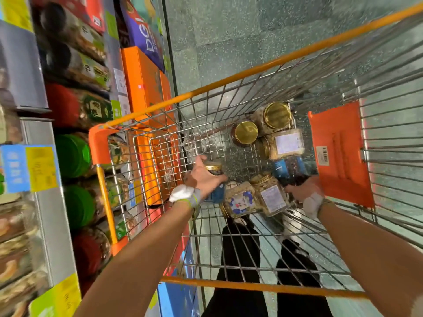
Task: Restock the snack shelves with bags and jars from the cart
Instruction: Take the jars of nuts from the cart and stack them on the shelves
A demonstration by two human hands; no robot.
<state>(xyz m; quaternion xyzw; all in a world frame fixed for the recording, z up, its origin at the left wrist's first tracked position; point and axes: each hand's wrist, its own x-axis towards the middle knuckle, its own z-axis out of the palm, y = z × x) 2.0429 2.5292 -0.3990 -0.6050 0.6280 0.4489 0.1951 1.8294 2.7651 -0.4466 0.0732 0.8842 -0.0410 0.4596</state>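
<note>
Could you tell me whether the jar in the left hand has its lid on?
Lid on: a gold lid caps the jar gripped by the left hand.

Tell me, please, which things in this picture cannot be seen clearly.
- Head view: the left hand covers much of the dark jar; its label is hidden.
- The right hand hides the lower end of the blue-labelled jar.
- Print on the jar labels and the shelf price tags is too small and blurred to read.
- The cart is cut off at the right edge.
</note>
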